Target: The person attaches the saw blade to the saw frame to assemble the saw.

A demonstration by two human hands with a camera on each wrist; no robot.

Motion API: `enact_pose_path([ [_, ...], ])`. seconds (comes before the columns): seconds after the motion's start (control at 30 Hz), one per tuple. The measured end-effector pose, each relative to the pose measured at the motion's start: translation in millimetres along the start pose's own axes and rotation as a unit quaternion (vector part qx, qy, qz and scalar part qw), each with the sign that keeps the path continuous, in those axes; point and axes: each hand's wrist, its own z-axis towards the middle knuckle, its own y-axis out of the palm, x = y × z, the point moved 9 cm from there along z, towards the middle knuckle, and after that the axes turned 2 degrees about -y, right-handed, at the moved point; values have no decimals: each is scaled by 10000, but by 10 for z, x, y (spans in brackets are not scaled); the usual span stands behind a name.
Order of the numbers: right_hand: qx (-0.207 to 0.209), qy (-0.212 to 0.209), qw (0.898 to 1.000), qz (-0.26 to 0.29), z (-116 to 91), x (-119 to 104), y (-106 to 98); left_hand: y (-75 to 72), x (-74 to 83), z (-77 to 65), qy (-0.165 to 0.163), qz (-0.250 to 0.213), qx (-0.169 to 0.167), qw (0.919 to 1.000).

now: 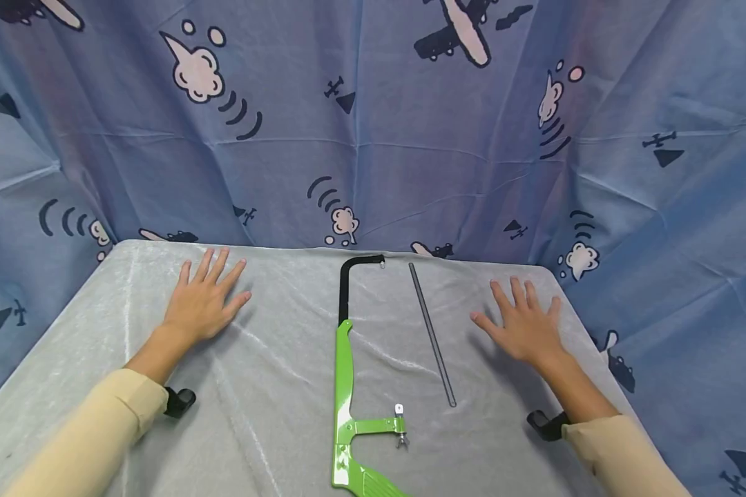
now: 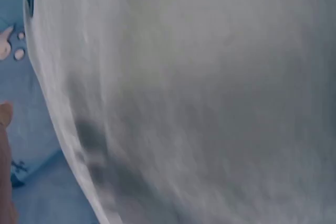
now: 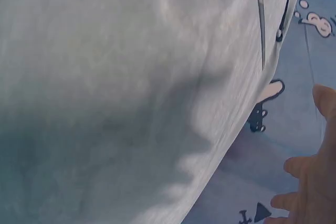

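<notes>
A hacksaw frame (image 1: 344, 373) with a green handle and a black bent front bar lies on the table, its handle end cut off by the lower edge of the head view. To its right lies a thin grey hacksaw blade (image 1: 432, 335), apart from the frame. My left hand (image 1: 202, 304) is over the table left of the frame, fingers spread, holding nothing. Right of the blade, my right hand (image 1: 525, 328) is likewise spread and holds nothing. The right wrist view shows the blade (image 3: 261, 22) and the black bar (image 3: 286, 11) near the table edge.
A pale grey cloth covers the table (image 1: 273, 428). Behind it and at both sides hangs a blue curtain (image 1: 286, 166) printed with planes and clouds. A wing nut (image 1: 402, 440) sits on the frame's short green arm. Black straps (image 1: 179, 402) show at both cuffs.
</notes>
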Motion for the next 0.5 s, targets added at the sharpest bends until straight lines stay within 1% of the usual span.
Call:
enact_pose_path([
  [0.3, 8, -404, 9992, 35, -51, -287, 27, 4, 359, 21, 435, -193, -11, 9989],
  [0.5, 51, -607, 9981, 4, -87, -451, 32, -4, 593, 3, 681, -172, 49, 9975],
])
